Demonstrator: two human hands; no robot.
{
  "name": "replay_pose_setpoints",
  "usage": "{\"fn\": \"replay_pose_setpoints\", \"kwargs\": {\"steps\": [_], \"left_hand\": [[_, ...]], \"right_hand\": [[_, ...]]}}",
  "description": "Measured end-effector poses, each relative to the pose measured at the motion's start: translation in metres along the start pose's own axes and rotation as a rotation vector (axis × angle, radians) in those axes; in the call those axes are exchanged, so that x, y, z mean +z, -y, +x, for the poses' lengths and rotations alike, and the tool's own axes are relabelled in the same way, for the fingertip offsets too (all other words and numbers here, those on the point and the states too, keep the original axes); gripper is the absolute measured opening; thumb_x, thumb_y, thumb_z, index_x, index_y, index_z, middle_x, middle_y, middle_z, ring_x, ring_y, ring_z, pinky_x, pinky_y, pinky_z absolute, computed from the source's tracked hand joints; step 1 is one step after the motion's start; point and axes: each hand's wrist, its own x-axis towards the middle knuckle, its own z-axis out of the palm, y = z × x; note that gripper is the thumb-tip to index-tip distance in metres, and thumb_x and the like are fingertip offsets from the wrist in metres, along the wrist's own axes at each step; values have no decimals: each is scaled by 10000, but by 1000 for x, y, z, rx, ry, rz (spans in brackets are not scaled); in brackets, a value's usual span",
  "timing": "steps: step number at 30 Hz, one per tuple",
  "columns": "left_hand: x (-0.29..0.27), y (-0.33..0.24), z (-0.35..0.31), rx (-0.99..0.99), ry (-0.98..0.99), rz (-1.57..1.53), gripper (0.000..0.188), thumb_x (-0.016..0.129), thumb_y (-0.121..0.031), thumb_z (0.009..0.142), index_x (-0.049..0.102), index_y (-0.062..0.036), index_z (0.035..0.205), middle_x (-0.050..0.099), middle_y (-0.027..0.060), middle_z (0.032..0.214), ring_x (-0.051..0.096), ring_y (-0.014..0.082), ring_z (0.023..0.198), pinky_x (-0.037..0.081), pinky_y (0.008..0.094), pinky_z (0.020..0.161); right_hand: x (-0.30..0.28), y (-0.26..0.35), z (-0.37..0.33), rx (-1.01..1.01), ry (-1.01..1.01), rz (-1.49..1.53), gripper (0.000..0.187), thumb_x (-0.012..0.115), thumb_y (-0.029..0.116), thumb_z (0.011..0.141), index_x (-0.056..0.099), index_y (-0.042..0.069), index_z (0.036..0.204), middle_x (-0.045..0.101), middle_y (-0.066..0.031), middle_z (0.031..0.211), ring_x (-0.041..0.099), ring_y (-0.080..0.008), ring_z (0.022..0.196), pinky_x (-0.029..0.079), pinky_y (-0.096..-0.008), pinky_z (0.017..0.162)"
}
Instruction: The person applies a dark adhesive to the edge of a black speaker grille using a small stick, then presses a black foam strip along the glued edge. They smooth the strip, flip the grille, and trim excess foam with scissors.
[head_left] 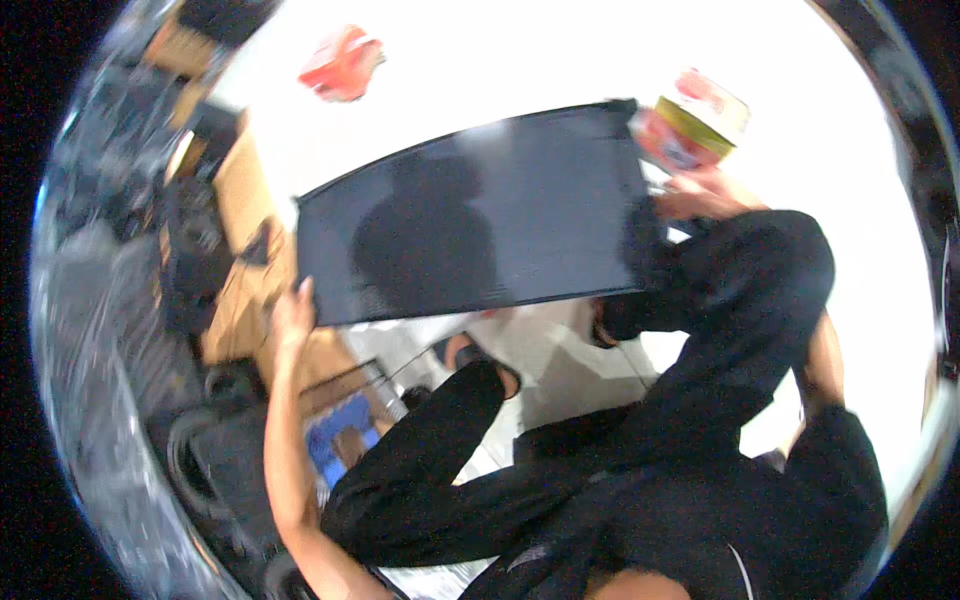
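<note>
A wide black panel point(560, 200) with a thin dark frame and a gently curved top edge is held up in front of me, and a shadow falls across its surface. My left hand point(293, 315) is closed on its lower left corner. At the panel's right edge, above my raised knee, my right hand point(705, 193) is closed, its fingertips blurred and partly lost beside a small whitish patch. Just beyond that hand stands a red and yellow box point(705, 115).
A crumpled red packet point(342, 65) lies on the white surface beyond the panel. To the left are opened cardboard point(245, 300) and black plastic-wrapped bundles point(100, 330). A blue item point(340, 435) sits in a wire-like crate near my left forearm. My sandalled foot point(485, 360) rests on tiled floor.
</note>
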Motion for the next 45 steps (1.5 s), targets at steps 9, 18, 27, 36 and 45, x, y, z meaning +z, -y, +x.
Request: {"fn": "replay_pose_setpoints", "kwargs": {"steps": [9, 18, 27, 36, 45], "left_hand": [[-12, 105, -34, -198, 74, -567, 390, 458, -306, 1057, 620, 45, 1103, 638, 56, 971, 571, 144, 836, 469, 338, 707], [-47, 28, -120, -392, 574, -638, 350, 485, -224, 1003, 396, 83, 1146, 568, 196, 750, 663, 352, 544, 599, 447, 494], [-93, -10, -137, -366, 546, -373, 545, 590, -503, 961, 645, -20, 714, 684, 115, 666, 677, 206, 557, 545, 318, 498], [-53, 71, -45, -141, 89, -188, 770, 758, -416, 803, 510, 37, 1374, 635, 281, 1233, 601, 340, 1210, 471, 390, 1012], [-32, 34, -5, -15, -28, -347, 246, 787, -181, 776, 725, -10, 942, 707, 53, 769, 649, 126, 662, 539, 291, 653]], "right_hand": [[41, 142, 3, -293, -46, 169, 490, 671, 439, 929, 700, -49, 952, 694, -96, 840, 623, -142, 774, 490, -297, 671], [0, -4, -70, -122, -408, -233, 422, 634, 400, 938, 691, -3, 1052, 721, -127, 875, 680, -186, 815, 532, -347, 739], [68, -221, -74, 196, -344, -592, 400, 733, 297, 785, 661, 107, 1129, 688, -120, 1053, 678, -304, 942, 538, -421, 817], [-29, -229, -107, 291, -608, -484, 456, 604, 373, 917, 619, 34, 1222, 667, -97, 1098, 625, -200, 911, 489, -324, 789], [-127, 99, -131, -233, -781, -263, 523, 491, 432, 1009, 586, 4, 1294, 640, -79, 1161, 556, -115, 894, 434, -254, 775]]}}
